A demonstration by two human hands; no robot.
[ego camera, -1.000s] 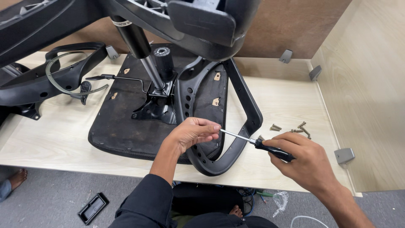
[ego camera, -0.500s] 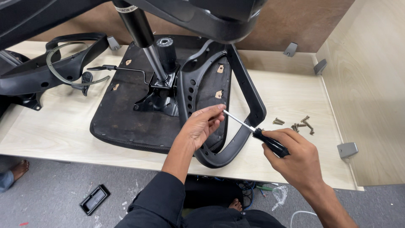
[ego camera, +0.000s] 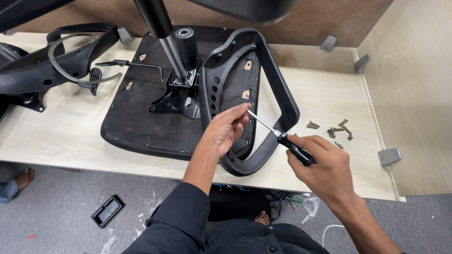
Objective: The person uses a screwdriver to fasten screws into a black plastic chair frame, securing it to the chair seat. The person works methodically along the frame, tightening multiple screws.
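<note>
Screwdriver work on an upturned chair seat, my hands a little higher on the armrest than a moment ago.

My right hand [ego camera: 325, 164] is clamped around the black handle of the screwdriver [ego camera: 282, 138]; my left hand [ego camera: 225, 129], fingers loosely curled, pinches the shaft's tip, which has crept up the black armrest [ego camera: 278, 101] since half a second back. The armrest lies on the seat base [ego camera: 141, 122] on the table [ego camera: 56, 136]. Loose screws [ego camera: 336, 129] sit just right of it.
</note>
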